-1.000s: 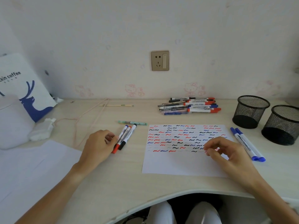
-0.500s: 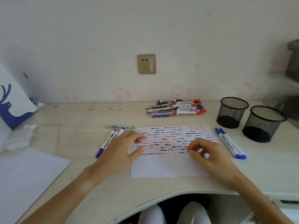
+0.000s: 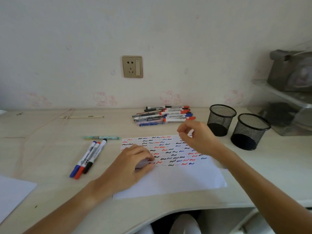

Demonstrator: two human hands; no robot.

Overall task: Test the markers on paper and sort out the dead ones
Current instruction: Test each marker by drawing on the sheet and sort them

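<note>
Both hands hold nothing: the left hand (image 3: pixel 133 163) rests with fingers bent on the squiggle-covered test paper (image 3: pixel 168 181), while the right hand (image 3: pixel 197 137) hovers loosely curled above its far edge. Beyond the right hand lies the marker pile (image 3: pixel 162 115); three markers (image 3: pixel 89 157) lie left of the left hand. Two mesh cups (image 3: pixel 236 127) stand right, on a pale desk (image 3: pixel 50 149) against a white wall (image 3: pixel 185 48) with an outlet (image 3: pixel 132 66).

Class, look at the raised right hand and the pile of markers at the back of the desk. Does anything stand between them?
Nothing visible does. The right hand hovers above the far edge of the paper, and the marker pile lies just beyond it on bare desk. The two mesh cups stand off to the right, outside that path.
</note>
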